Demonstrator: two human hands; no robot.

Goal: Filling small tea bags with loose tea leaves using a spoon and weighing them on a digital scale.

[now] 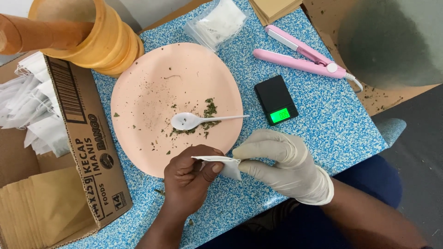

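While the bare left hand pinches the small white paper sachet from its left edge, the gloved right hand grips its right edge, low in the frame's centre. Just above, a white plastic spoon lies among dry green flakes on the round peach plate, on the speckled blue counter.

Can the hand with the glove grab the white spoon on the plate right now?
Probably not yet. The gloved right hand is pinching a small white sachet together with the left hand. The white spoon lies uncovered on the pink plate nearby, so the path looks free.
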